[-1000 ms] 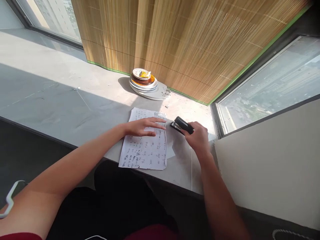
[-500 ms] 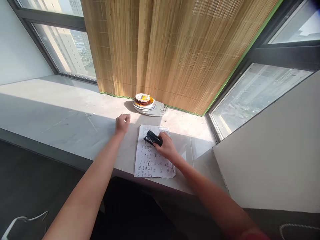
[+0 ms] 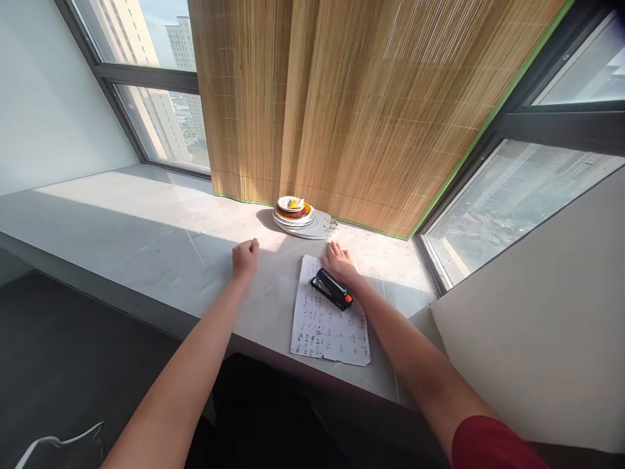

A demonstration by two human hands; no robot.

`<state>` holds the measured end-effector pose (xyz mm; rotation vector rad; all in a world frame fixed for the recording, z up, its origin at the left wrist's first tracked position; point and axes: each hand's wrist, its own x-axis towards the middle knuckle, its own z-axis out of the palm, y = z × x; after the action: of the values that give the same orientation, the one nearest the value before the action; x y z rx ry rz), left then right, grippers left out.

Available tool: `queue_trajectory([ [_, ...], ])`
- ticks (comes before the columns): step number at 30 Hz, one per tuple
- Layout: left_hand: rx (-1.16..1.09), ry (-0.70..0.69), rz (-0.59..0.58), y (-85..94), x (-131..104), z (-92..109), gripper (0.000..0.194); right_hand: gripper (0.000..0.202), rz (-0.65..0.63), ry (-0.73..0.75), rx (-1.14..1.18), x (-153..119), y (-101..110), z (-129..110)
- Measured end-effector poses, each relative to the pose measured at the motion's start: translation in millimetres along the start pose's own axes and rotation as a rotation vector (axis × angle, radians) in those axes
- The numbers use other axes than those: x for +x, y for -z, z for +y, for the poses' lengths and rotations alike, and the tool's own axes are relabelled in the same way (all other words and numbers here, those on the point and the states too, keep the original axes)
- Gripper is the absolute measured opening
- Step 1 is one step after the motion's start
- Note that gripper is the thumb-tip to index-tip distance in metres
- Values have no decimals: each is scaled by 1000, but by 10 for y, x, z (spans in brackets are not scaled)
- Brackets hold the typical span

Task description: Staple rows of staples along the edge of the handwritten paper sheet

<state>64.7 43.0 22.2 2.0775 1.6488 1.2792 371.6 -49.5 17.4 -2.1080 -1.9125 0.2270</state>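
A black stapler [image 3: 332,288] with an orange bit at its near end lies slantwise on a sheet of paper [image 3: 334,339] covered in handwriting. My right hand [image 3: 339,262] is open, its fingers stretched out flat over the paper's upper right corner, just beyond the stapler and no longer holding it. To the left of the sheet, my left hand [image 3: 245,258] is closed in a fist on the ledge, with nothing visible in it.
Behind the paper stands a stack of plates [image 3: 295,220] with a small yellow item on top. A bamboo blind [image 3: 342,117] hangs down to the pale window ledge [image 3: 161,244]. A white wall [image 3: 532,326] bounds the right side; the ledge's front edge is close to me.
My right hand has let go of the stapler and moved up with its fingers spread. The stapler now rests on the paper. My left fist stays beside the sheet; the view has shifted.
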Motion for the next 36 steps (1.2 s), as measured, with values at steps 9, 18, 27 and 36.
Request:
queue_trajectory([
  [9, 324, 325, -129, 830, -280, -554, 45, 66, -11, 168, 20, 386, -605, -1233],
  [18, 374, 326, -187, 806, -235, -498, 46, 62, -48, 339, 81, 438, -701, -1632],
  [27, 401, 282, -193, 809, -261, -418, 39, 63, -13, 181, 108, 104, -392, -519],
  [36, 174, -282, -549, 272, -1050, 219, 53, 49, 96, 207, 312, 70, -111, -499],
])
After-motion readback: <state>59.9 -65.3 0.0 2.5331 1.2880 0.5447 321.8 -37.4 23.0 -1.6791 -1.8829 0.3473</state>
